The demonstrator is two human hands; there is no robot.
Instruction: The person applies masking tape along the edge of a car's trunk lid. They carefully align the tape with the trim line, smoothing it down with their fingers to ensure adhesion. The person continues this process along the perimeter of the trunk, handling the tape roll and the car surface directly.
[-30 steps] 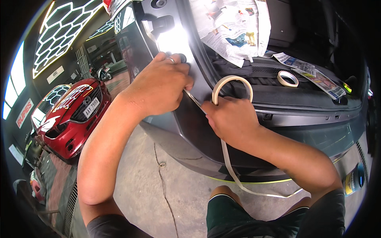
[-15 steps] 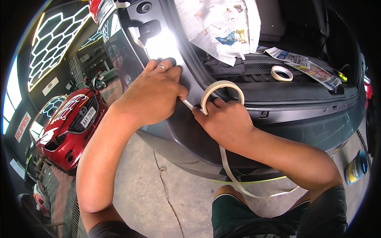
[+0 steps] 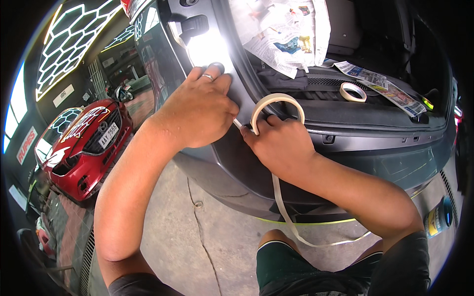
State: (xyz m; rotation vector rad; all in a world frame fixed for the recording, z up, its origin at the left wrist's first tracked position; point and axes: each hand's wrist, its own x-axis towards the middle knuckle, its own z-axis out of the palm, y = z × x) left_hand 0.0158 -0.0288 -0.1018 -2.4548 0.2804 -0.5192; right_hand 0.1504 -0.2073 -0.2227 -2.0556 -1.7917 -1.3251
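- The right hand (image 3: 281,143) is closed around the lower part of a cream tape roll (image 3: 279,97); the roll's upper arc stands clear above the knuckles, while its lower edge is hidden behind the fingers.
- A short tape strip (image 3: 238,123) spans the narrow gap between the two hands, running from the right thumb side up to the curled fingers of the left hand (image 3: 200,111).
- The left hand lies back-up, its fingers bent against the grey car's rear pillar (image 3: 240,88), beside a bright glare; the thumb is mostly hidden, so whether it pinches the strip or only presses on it cannot be told.
- The roll sits to the right of the left hand, apart from it, at the corner of the open trunk.
- A longer loose strip (image 3: 278,197) hangs from below the right hand, passes in front of the bumper (image 3: 237,172) and curves right beneath the right forearm; its upper end is out of sight.
- Inside the trunk, well apart from both hands, a second tape roll (image 3: 353,100) lies near folded newspaper strips (image 3: 401,97).
- A larger newspaper sheet (image 3: 291,39) hangs farther back.
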